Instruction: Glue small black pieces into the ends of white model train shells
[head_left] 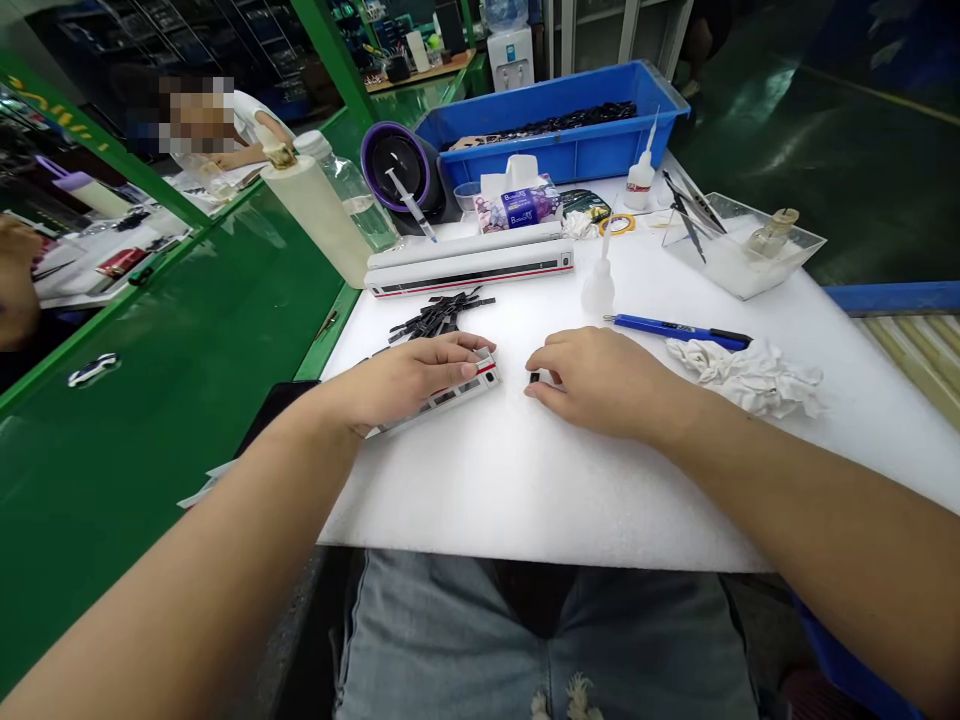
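Note:
My left hand [424, 378] lies over a long white shell [450, 393] with a red stripe and dark window-like openings, much like a model train car. Its fingers wrap the far side and the thumb presses the near side. A short way to the right, my right hand [592, 380] pinches a small black piece [535, 378] between thumb and fingertips, just apart from the shell's end. Beyond my left hand sits a loose pile of thin black strips [439, 316]. Two longer white shells lie behind the pile, the nearer shell [472, 273] having a black band and red stripe.
A blue pen-like tool [679, 330] and crumpled white tissue [750, 375] lie right of my right hand. Farther back stand a squeeze bottle [598, 285], a tissue box [519, 205], a clear tray [795, 250] and a blue bin [585, 158]. A green partition [225, 330] borders the left.

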